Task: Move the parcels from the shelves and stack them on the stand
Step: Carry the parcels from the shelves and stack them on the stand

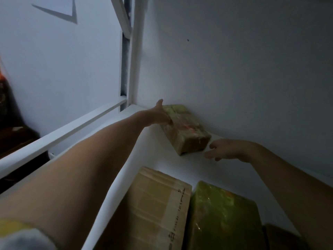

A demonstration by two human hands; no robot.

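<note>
Taped brown parcel sits at shelf back.

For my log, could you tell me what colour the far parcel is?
Far parcel: brown, greenish tape; head view.
</note>
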